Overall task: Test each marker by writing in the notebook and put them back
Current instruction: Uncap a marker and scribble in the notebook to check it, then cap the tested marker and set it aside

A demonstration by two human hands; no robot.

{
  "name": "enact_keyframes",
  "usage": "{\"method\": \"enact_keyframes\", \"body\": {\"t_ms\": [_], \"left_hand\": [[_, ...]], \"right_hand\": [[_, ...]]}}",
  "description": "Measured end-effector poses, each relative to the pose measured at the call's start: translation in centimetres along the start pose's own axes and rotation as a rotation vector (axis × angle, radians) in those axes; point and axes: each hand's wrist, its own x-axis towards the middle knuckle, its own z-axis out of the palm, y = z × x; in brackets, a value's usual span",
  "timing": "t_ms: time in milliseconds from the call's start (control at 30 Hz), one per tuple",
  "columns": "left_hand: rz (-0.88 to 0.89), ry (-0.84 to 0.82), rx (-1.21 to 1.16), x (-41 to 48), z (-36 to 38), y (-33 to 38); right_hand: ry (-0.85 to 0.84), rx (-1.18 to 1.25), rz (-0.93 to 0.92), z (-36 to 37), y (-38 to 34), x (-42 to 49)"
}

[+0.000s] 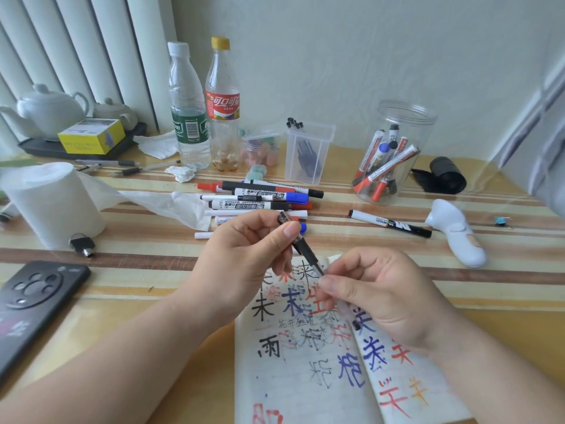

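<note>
My left hand (244, 255) grips a thin black pen (301, 244) by its upper end, thumb over the barrel, slanted down to the right. My right hand (376, 295) pinches the pen's clear lower end, which looks like its cap, between thumb and fingers. Both hands hover over the open notebook (305, 362), whose pages are covered in black, blue, red and orange characters. A pile of whiteboard markers (260, 198) lies behind my hands. A clear round jar (397, 154) at the right holds several more markers. One black marker (391, 223) lies alone.
Two plastic bottles (189, 111) and a clear square pen box (308, 154) stand at the back. A paper roll (52, 203), keys (82, 243) and a phone (33, 301) lie at the left. A white handheld device (455, 234) and a black roll (446, 175) sit right.
</note>
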Motion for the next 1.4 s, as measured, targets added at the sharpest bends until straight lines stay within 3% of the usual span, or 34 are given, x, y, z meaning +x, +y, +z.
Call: {"method": "enact_keyframes", "body": {"t_ms": [167,333,467,667,800,1067,1167,1300,1400], "left_hand": [[0.076,-0.01,0.1,-0.5,0.4,-0.2],[0.252,0.147,0.32,-1.0,-0.5,-0.3],[0.356,0.184,0.539,-0.9,-1.1,0.0],[0.302,0.195,0.729,-0.4,-1.6,-0.7],[0.282,0.207,0.761,0.3,-1.6,-1.0],[0.299,0.251,0.773,0.9,-1.9,-1.5],[0.296,0.245,0.746,0.7,-1.7,-1.1],[0.232,0.277,0.632,0.5,-1.7,-0.5],[0.181,0.387,0.487,0.5,-2.6,-0.3]], "right_hand": [[0.106,-0.273,-0.024,1.4,-0.6,0.1],[0.179,-0.349,0.007,1.9,-3.0,1.0],[0.328,-0.502,-0.123,2.0,-6.1,4.7],[0.622,-0.692,-0.406,-0.4,-10.2,14.1],[0.724,-0.753,-0.429,-2.3,-10.5,19.2],[0.691,-0.935,-0.279,-3.2,-7.7,23.0],[0.669,-0.876,-0.218,-3.6,-6.9,22.7],[0.669,-0.833,-0.27,-3.0,-6.2,20.5],[0.513,-0.865,-0.234,-1.4,-4.8,17.8]]}}
